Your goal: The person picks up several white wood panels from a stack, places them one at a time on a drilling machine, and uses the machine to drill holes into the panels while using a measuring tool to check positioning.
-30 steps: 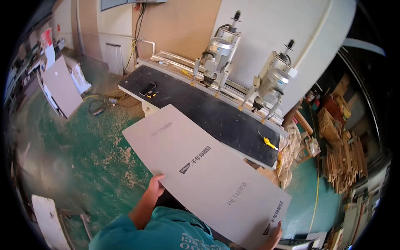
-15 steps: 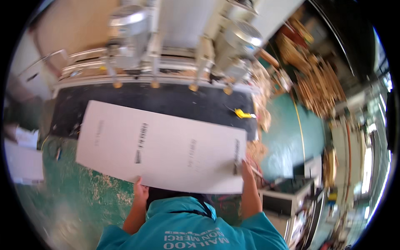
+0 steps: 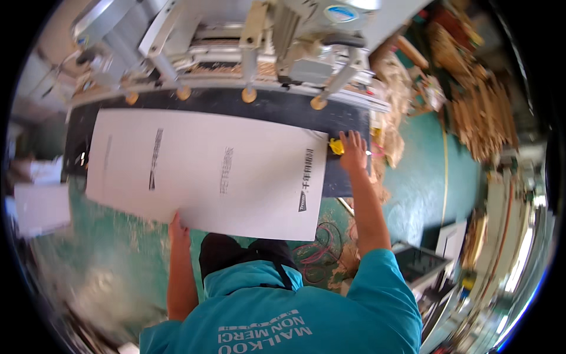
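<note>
Now the left hand point(image 3: 180, 231) alone grips the board point(image 3: 194, 177); the right hand point(image 3: 354, 153) has moved to the yellow tool point(image 3: 336, 146), grasp unclear.

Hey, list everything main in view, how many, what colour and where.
Worktable: one, black, centre
Board: one, off-white, over the worktable's near edge
Tool: one, yellow, right of the board
Machine units: two, silver-grey, beyond the worktable
Discs: four, tan, at the units' lower ends
Wood strips: many, brown, upper right
Floor: one, green, below
Left hand: one, bare, on the board's near edge
Right hand: one, bare, over part of the tool
Sleeves: two, teal, lower edge
</note>
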### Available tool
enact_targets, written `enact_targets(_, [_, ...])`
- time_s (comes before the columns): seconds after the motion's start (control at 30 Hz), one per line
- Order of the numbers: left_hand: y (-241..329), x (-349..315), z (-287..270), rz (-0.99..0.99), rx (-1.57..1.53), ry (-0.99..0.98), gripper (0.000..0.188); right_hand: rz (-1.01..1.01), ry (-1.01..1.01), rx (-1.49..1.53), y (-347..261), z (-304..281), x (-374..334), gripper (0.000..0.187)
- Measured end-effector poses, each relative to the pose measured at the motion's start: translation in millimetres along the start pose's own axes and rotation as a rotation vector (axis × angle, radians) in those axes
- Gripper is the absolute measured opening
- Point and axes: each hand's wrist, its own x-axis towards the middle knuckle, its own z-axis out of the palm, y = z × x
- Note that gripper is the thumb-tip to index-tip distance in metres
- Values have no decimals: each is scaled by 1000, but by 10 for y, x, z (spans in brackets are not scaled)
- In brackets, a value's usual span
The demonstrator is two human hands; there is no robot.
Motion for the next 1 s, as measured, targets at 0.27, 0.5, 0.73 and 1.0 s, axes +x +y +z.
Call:
enact_targets(0.27, [-1318,-1030,1070,43,-178,103,51,169,-485,606,703,-128,-213,25])
enact_targets(0.5, [-1639,-1258,1281,-57,-110,98,44,659,-1027,1049,1363,-900,-1736,32])
enact_targets(0.73, [-1801,-1728,1581,-253,222,-162,30,253,-1049,1036,1394,-418,-2353,18])
enact_targets(1.0, [-902,-965,850,138,19,284,51,28,-1145,1244,90,-911,-1489,25])
